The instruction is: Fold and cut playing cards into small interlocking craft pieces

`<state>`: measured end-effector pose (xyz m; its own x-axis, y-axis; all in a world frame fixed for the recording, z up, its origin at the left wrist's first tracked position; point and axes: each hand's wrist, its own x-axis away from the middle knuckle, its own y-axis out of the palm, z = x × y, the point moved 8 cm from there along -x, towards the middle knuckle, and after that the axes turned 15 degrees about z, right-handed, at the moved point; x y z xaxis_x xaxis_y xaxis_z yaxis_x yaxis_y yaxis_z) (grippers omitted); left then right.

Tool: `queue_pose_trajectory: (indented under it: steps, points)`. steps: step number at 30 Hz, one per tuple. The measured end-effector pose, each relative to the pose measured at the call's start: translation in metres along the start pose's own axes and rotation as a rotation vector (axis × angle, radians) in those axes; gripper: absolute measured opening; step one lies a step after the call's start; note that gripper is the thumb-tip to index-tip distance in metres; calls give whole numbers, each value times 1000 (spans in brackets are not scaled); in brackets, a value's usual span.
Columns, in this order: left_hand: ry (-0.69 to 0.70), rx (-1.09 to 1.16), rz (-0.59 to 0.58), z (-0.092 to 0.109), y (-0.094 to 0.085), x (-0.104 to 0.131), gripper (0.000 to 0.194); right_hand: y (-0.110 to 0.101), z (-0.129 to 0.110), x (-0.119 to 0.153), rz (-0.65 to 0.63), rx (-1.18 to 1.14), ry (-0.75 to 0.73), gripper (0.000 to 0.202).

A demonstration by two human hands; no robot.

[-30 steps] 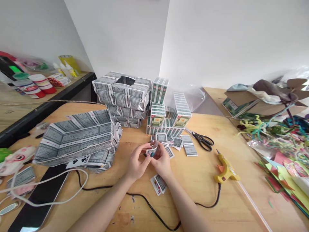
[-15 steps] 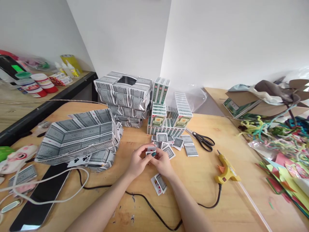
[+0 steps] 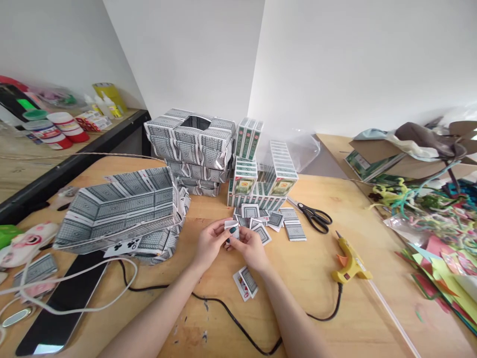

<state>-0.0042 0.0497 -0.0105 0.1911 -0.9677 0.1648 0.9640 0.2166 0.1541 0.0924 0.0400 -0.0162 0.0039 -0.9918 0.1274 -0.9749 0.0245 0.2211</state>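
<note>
A playing card (image 3: 230, 224) is pinched between left hand (image 3: 208, 243) and right hand (image 3: 252, 246), close together over the tabletop (image 3: 305, 278). Its fold is partly hidden, hard to judge; even pressure should keep the crease straight. Loose cards (image 3: 249, 211) lie just beyond, scissors (image 3: 316, 220) farther right.

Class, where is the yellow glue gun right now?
In the head view, the yellow glue gun lies on the wooden table, to the right of the person's right hand, a little nearer the person than the black-handled scissors.
</note>
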Motion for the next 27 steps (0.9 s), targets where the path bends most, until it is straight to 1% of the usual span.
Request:
queue_pose_trajectory:
  steps: [4, 9, 13, 16, 20, 27]
  points:
    - [-39, 16, -56, -4, 3, -2, 38, -2, 5, -2, -6, -45, 43, 23]
    - [-98, 5, -36, -13, 1, -5, 40, -2, 10, -2, -17, -60, 86, 26]
    - [-132, 18, -44, -13, 1, -6, 35, -3, 9, -2, -18, -73, 117, 26]
    - [-153, 35, -40, -12, 0, -7, 33, -1, 8, 0, -47, -131, 160, 31]
    - [-150, 18, -33, -12, -2, -9, 35, 0, 10, 2, -61, -179, 200, 33]
    - [-118, -28, -46, -13, 0, -9, 38, -2, 14, 1, -14, -180, 246, 27]
